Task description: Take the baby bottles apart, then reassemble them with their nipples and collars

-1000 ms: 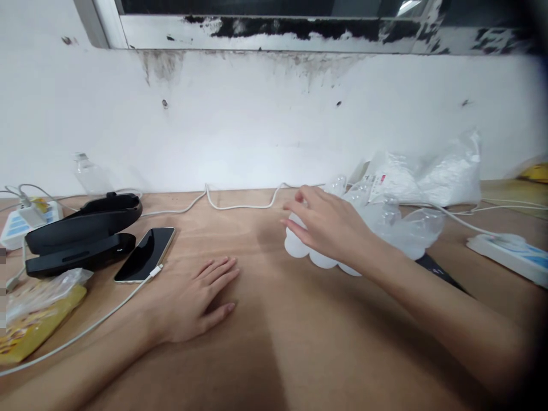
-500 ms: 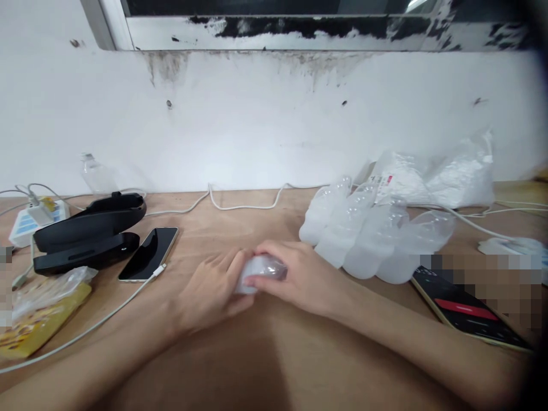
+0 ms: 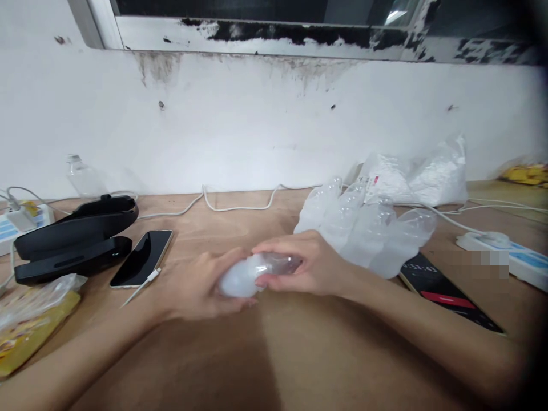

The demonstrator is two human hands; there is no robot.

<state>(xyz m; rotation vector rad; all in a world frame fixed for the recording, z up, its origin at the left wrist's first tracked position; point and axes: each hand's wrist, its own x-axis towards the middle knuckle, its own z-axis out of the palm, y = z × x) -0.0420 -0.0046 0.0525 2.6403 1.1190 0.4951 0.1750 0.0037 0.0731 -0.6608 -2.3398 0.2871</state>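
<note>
Between my hands is a small plastic bottle (image 3: 242, 278) with a milky white rounded body and a clear, shiny top end, held on its side above the table. My left hand (image 3: 197, 283) is wrapped round the white body, its thumb side toward me. My right hand (image 3: 306, 262) pinches the clear end between thumb and fingers, partly covering it. Just beyond my right hand lie several similar white bottles (image 3: 363, 228) with clear tops, side by side in a slanting row.
To the left are a phone (image 3: 141, 258), a white cable end (image 3: 153, 275), a black case (image 3: 77, 237), a yellow snack bag (image 3: 38, 319) and a clear bottle (image 3: 85, 178). To the right are another phone (image 3: 449, 294), a power strip (image 3: 528, 260) and a white plastic bag (image 3: 415, 178).
My hands have drawn slightly apart along the bottle, showing more of its white body and clear end. The view has shifted a little to the right.
</note>
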